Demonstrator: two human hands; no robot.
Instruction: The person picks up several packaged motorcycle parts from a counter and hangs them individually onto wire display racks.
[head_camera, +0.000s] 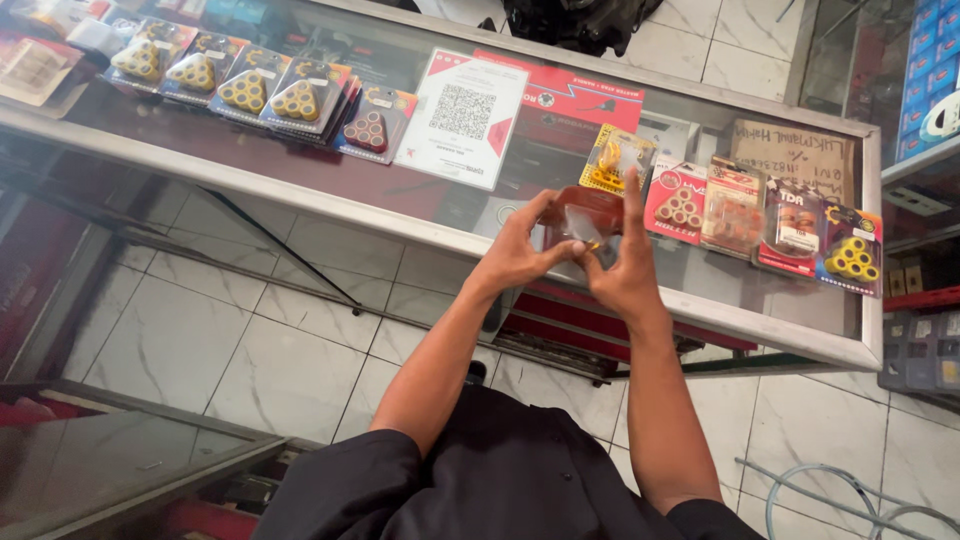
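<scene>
Overhead, red packet (590, 212) pinched, left hand (515, 255), right hand (625, 270)

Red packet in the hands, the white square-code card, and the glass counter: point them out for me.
Red packet (590, 208), head view, on its upper red face above the fingers.
White square-code card (463, 118), head view, on its printed square pattern.
Glass counter (300, 197), head view, on its metal front rim.

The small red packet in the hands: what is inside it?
The red packet, pinched by the left hand and right hand, shows something yellowish through its clear front; the fingers cover the rest, so its shape cannot be told.
</scene>
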